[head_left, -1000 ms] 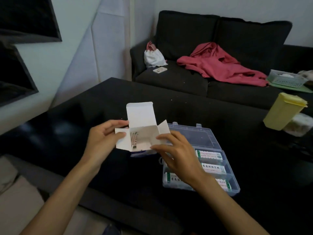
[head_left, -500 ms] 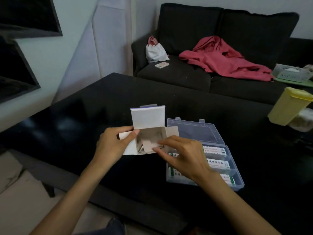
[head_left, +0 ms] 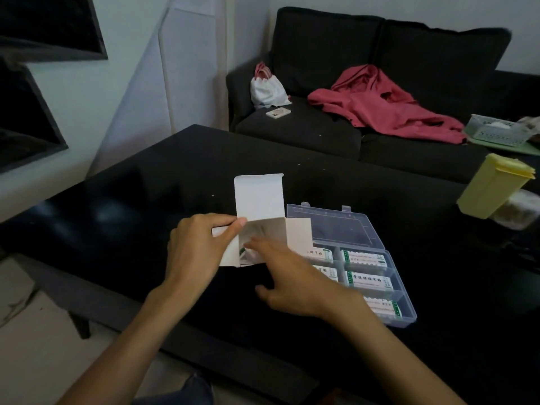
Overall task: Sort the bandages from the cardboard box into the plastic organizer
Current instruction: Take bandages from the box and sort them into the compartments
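Left hand [head_left: 195, 252]: you grip the cardboard box [head_left: 260, 220] by its left edge.
Right hand [head_left: 287, 277]: blurred fingers at its mouth; grip unclear.
Organizer [head_left: 406, 312]: open, just right.

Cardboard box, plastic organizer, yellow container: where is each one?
cardboard box [head_left: 258, 197]: head view, on its raised top flap.
plastic organizer [head_left: 339, 226]: head view, on its open clear lid.
yellow container [head_left: 491, 185]: head view, on its side wall.
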`<state>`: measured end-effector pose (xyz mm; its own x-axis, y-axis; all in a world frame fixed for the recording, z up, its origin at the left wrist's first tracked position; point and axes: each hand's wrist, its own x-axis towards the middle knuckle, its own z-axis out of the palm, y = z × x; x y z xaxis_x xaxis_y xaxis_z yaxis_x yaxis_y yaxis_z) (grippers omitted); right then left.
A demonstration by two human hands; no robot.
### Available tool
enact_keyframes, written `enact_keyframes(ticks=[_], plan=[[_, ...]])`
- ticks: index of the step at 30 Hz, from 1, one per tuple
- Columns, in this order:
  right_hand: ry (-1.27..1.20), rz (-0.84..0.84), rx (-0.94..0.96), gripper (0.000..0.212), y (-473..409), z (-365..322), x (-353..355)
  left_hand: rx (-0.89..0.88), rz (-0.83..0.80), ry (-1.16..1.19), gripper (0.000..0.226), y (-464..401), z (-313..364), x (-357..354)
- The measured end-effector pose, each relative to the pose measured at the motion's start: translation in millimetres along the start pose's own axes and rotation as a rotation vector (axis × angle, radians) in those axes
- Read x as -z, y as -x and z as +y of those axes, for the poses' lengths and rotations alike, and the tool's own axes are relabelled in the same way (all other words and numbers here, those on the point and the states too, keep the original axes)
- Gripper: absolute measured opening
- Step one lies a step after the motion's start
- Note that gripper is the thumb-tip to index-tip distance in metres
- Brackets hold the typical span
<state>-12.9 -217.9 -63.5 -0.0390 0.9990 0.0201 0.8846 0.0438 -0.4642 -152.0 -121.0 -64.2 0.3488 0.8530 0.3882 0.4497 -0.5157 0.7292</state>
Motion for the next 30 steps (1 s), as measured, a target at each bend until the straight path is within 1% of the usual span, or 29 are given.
enact_keyframes(ticks=[1, 2, 4, 5, 8, 10, 12, 15, 17, 20, 23, 25, 26, 28, 30], plan=[[0.023, -0.049, 0.003, 0.070, -2, 1, -4, -0.013, -0.014, 0.016, 0.018, 1, 1, -1], [0.044, -0.063, 0.002, 0.077, -5, 3, -8, -0.027, -0.031, 0.032, 0.018, 1, 3, -2], [0.108, -0.037, -0.011, 0.085, -11, 10, -13, -0.054, -0.051, 0.056, 0.019, 2, 5, -5], [0.146, -0.026, -0.015, 0.081, -13, 12, -15, -0.063, -0.049, 0.061, 0.019, 2, 6, -7], [0.239, 0.041, 0.031, 0.048, -16, 17, -20, -0.074, -0.018, 0.061, 0.017, 0, 5, -8], [0.179, 0.115, 0.038, 0.035, -15, 17, -18, -0.088, -0.010, 0.066, 0.017, -1, 5, -8], [0.105, 0.134, 0.033, 0.029, -14, 18, -13, -0.140, -0.015, 0.079, 0.020, 0, 5, -9], [0.035, 0.087, 0.054, 0.029, -14, 22, -2, -0.250, -0.065, 0.111, 0.025, 2, 5, -10], [-0.024, 0.023, 0.052, 0.033, -13, 25, 5, -0.279, -0.080, 0.111, 0.026, 3, 4, -10], [-0.181, -0.064, -0.001, 0.033, -13, 30, 12, -0.289, -0.061, 0.094, 0.027, 1, 2, -6], [-0.328, -0.055, -0.035, 0.022, -11, 33, 20, -0.237, -0.031, 0.104, 0.023, -2, -1, -4], [-0.388, 0.018, -0.067, 0.015, -9, 32, 22, -0.153, -0.007, 0.118, 0.016, -4, -3, -4], [-0.383, 0.095, -0.076, 0.015, -8, 30, 21, -0.101, -0.001, 0.129, 0.014, -7, -4, -5], [-0.356, 0.275, -0.086, 0.020, -9, 31, 16, 0.003, -0.015, 0.164, 0.014, -12, -7, -6], [-0.410, 0.440, -0.093, 0.023, -10, 29, 13, 0.109, -0.039, 0.235, 0.014, -19, -11, -9]])
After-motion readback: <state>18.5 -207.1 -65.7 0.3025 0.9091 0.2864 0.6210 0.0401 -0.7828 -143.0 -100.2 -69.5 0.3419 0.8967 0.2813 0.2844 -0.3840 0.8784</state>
